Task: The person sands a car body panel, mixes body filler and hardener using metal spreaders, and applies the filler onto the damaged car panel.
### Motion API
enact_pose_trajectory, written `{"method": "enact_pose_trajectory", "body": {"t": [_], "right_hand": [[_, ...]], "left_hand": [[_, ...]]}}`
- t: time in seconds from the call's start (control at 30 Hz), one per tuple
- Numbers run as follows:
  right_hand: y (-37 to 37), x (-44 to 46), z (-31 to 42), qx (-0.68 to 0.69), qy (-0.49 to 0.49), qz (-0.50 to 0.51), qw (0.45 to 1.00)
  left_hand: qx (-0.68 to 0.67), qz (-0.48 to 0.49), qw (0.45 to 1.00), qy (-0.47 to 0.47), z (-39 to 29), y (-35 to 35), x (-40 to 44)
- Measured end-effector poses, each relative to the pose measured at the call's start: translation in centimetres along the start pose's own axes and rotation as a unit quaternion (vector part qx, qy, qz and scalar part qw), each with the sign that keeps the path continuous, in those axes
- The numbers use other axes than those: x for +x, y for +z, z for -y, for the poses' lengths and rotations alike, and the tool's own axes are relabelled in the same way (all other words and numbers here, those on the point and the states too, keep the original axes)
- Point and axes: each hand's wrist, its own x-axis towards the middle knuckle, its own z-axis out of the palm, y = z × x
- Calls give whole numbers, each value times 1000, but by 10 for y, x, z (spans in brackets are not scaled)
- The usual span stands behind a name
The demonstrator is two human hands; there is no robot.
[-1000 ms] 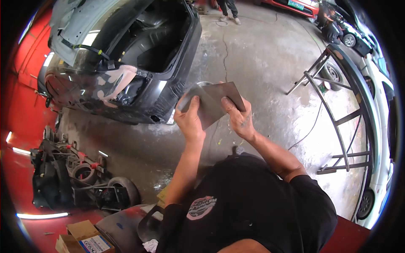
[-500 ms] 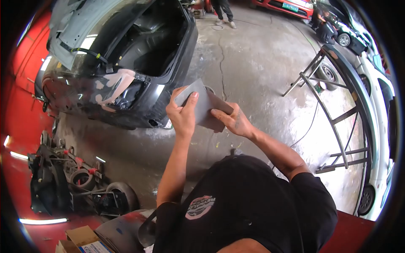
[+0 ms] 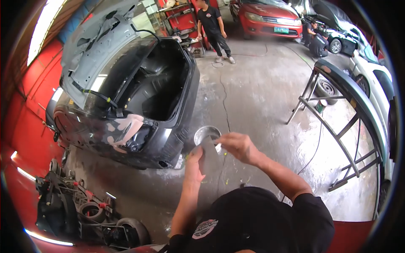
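Note:
My left hand (image 3: pixel 194 168) is closed round the lower left side of a grey sheet of sandpaper (image 3: pixel 211 162), thumb against its face. My right hand (image 3: pixel 240 147) is closed in a pinch at the sheet's upper right edge; its fingertips are slightly blurred. The sheet looks bent and is held in front of my chest. Just beyond it, a round metal basin (image 3: pixel 201 134) rests on the concrete floor, partly covered by the sheet and my fingers.
A dark car body (image 3: pixel 168 122) with filler patches and its lid raised stands ahead left. At right, a bumper (image 3: pixel 358 92) lies over a metal stand (image 3: pixel 327 124). Wheels and parts (image 3: pixel 90 211) lie at lower left. One person (image 3: pixel 209 25) stands ahead; others crouch far right.
My view has tilted up, bringing the basin and the standing person into sight. The sandpaper has turned from broad face-on to narrower, and my right hand has shifted to its upper edge.

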Motion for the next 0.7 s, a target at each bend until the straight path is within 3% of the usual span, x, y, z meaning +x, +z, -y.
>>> {"method": "enact_pose_trajectory", "body": {"t": [0.03,0.1,0.17,0.2,0.27,0.3,0.4,0.53,0.63,0.7], "right_hand": [[6,-7,-3,-38,6,29,999],[14,-23,-26,-102,24,90,990],[14,-20,-15,-67,139,51,987],[14,-17,-12,-50,195,33,979],[30,-10,-5,-44,119,6,992],[40,-4,-1,-42,81,-11,996],[79,-4,22,67,72,-34,995],[79,1,38,70,54,-25,996],[71,5,42,71,10,-15,997],[72,4,38,63,-23,-25,997]], "left_hand": [[-35,35,999,10,3,2,0],[28,-37,994,103,-12,10,-7],[141,-113,958,221,-24,20,-12],[132,-120,951,253,-25,27,-11],[217,-152,904,334,-18,34,-8],[264,-109,901,327,-11,20,-1],[236,-93,894,370,1,57,-10],[215,-74,887,401,-1,73,-13],[216,-81,891,390,-7,71,-6],[232,-35,906,353,-3,58,-3]]}}
